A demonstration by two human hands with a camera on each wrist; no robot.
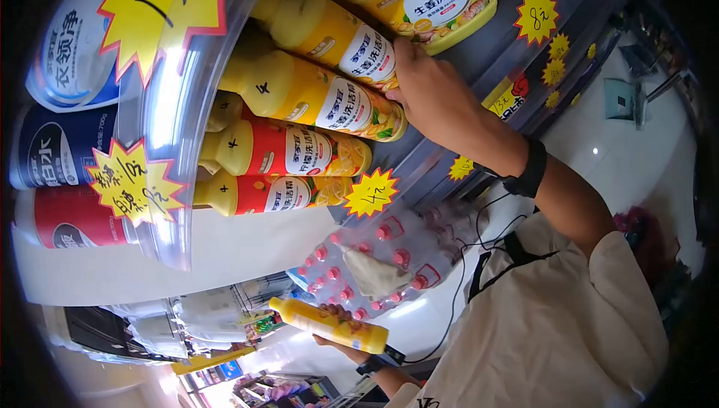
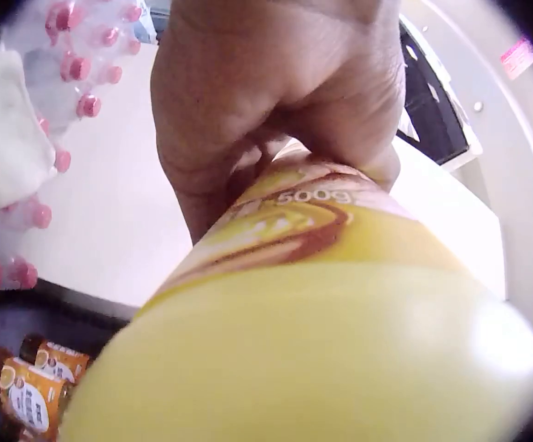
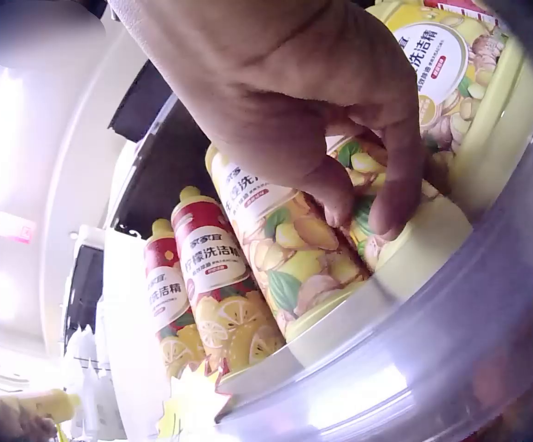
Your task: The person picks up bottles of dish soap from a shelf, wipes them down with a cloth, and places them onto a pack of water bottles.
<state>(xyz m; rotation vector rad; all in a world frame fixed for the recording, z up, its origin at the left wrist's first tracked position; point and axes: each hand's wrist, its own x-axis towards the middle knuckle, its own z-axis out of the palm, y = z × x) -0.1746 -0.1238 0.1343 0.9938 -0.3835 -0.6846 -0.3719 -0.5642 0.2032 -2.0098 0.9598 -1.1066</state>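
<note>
Head view: left hand (image 1: 338, 343) grips yellow bottle (image 1: 322, 322) in open air; right hand (image 1: 434, 93) clasps shelved bottle (image 1: 329, 37), packed between neighbouring bottles (image 1: 307, 97).

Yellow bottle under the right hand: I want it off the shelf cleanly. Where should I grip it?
Probably the yellow bottle, at its lower body near the base, from the open front where the right hand grasps; neighbouring bottles crowd both sides.

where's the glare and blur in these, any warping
Head view: fisheye warping, glare on the clear shelf guard. Left wrist view: yellow bottle in the left hand looms blurred. Right wrist view: right hand gripping a shelf bottle is sharp; left side overexposed.
</note>
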